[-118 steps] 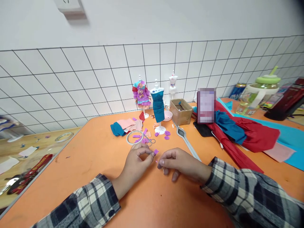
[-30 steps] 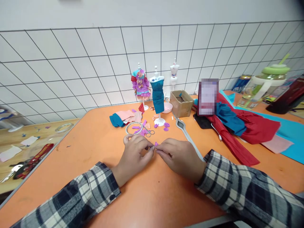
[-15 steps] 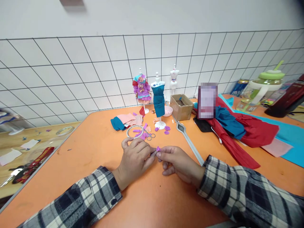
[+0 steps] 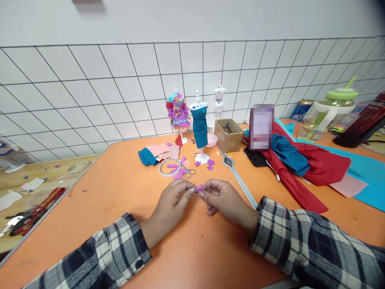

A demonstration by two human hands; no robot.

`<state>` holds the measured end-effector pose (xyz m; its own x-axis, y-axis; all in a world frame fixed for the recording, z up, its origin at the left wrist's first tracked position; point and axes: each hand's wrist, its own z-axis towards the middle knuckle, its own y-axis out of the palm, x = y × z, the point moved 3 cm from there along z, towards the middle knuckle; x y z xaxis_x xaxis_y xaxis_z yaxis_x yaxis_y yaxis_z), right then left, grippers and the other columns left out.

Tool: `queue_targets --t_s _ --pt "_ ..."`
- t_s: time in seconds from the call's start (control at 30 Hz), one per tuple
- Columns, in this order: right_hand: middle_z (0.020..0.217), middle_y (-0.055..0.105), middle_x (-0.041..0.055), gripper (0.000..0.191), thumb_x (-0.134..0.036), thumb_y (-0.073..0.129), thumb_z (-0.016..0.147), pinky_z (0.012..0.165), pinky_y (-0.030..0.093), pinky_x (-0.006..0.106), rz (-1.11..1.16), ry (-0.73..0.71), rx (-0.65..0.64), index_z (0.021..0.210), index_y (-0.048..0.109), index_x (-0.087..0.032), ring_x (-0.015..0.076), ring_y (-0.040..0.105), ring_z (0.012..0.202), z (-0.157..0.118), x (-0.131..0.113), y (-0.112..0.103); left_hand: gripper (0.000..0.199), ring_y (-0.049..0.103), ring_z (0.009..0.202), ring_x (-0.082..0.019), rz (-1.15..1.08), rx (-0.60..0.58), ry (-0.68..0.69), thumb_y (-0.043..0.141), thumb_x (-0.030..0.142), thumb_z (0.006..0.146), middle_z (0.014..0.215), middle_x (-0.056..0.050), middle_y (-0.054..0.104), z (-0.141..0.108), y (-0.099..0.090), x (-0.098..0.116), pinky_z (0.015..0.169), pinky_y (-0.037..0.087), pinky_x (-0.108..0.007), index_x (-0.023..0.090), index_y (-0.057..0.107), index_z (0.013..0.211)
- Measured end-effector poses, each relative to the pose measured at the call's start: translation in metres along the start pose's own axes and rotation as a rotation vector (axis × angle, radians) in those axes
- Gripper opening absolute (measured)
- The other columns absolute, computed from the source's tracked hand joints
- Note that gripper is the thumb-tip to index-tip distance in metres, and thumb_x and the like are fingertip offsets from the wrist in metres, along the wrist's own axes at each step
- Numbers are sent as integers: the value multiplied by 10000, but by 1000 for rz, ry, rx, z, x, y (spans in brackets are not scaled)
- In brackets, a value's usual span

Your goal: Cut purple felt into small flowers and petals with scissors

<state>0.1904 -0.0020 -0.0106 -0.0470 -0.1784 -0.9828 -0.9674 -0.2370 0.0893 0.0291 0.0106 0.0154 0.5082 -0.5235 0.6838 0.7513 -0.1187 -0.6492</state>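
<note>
A small crumpled purple paper piece (image 4: 199,188) is pinched between my two hands above the orange table. My left hand (image 4: 173,204) grips its left side with thumb and forefinger, and my right hand (image 4: 227,202) pinches its right side. Just beyond lie scissors (image 4: 189,172), a roll of tape (image 4: 161,168) and purple paper scraps (image 4: 179,174). Several ruffled purple pieces (image 4: 211,162) rest by the base of a small white mannequin in a teal wrap dress (image 4: 200,126).
Behind stand a mannequin in a purple ruffled dress (image 4: 179,114) and a bare one (image 4: 219,98). A cardboard box (image 4: 230,138), pink bowl (image 4: 212,140), grey strap (image 4: 240,182), propped phone (image 4: 261,128) and red paper (image 4: 325,160) lie rightward. A green-lidded bottle (image 4: 333,108) stands at far right.
My left hand's fingers have shifted from a raised, spread posture to a closer thumb-and-forefinger pinch on the purple piece. My right hand stays nearly in place. The view has shifted slightly.
</note>
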Motion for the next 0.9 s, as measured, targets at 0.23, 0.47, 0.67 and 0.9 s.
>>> queue_targets --t_s 0.23,0.47,0.67,0.9 --pt "685 554 -44 356 -484 690 750 442 489 198 -22 -79 -49 844 576 -161 56 521 460 0 1 0 304 521 748 -159 -451 -133 -220 508 445 883 770 -17 571 -1 7 -8 719 434 -275 162 574 793" --pt "716 543 -41 314 -435 673 771 409 494 195 -44 -91 -40 917 569 -178 56 504 456 0 1 0 333 452 696 -145 -600 -205 -274 546 475 847 693 5 485 -1 9 -5 688 398 -269 172 530 710" --pt "723 555 -20 307 -395 670 781 416 502 198 -121 -193 -62 993 628 -177 79 517 521 -1 -4 -1 374 516 722 -170 -674 -263 -275 529 486 868 696 -24 558 -3 13 -8 737 435 -312 172 557 668" --pt "561 443 -75 253 -409 663 774 399 461 193 -177 -179 4 849 585 -181 71 455 444 -4 -10 -2 376 580 863 -202 -509 -157 -184 527 516 877 890 -63 659 0 5 -8 814 458 -325 161 652 887"
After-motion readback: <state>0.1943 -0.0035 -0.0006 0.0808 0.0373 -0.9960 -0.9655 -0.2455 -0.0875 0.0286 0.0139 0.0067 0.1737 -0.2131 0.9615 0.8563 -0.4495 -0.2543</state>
